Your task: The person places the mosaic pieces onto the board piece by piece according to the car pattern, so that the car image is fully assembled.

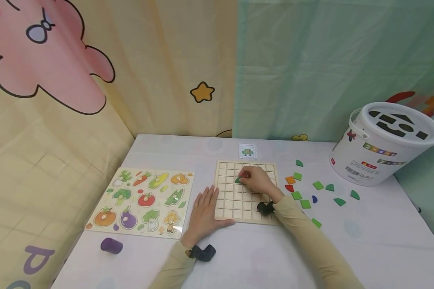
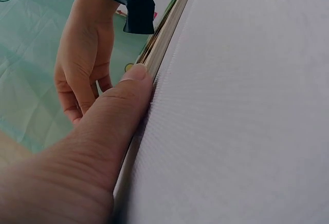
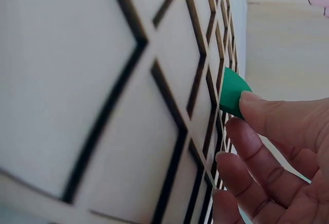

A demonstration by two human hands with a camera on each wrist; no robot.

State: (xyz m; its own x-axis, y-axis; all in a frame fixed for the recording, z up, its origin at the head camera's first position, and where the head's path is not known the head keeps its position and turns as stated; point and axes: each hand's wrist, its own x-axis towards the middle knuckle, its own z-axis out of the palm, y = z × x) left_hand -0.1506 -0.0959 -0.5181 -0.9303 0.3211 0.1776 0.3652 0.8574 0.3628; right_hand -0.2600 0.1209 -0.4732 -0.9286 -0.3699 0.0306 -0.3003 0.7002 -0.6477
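Observation:
A wooden grid board [image 1: 235, 204] lies on the white table, its square cells framed by raised strips. My right hand [image 1: 257, 179] is over its upper middle and pinches a dark green quarter-circle tile [image 3: 233, 91] between thumb and fingers. In the right wrist view the tile's edge is right at the grid strips. My left hand [image 1: 204, 212] lies flat at the board's lower left corner, fingers straight along the left side. Its thumb [image 2: 121, 100] rests along the near edge. Just behind the board is a small card [image 1: 247, 151] with a green and orange picture on a grid.
Loose tiles lie right of the board, among them green squares [image 1: 305, 204], an orange square [image 1: 291, 180], a red quarter-circle [image 1: 289, 188] and a blue half-circle [image 1: 314, 199]. A white bucket [image 1: 379, 156] stands at the back right. Leftward are a vegetable puzzle [image 1: 159, 230] and a purple cylinder [image 1: 111, 245].

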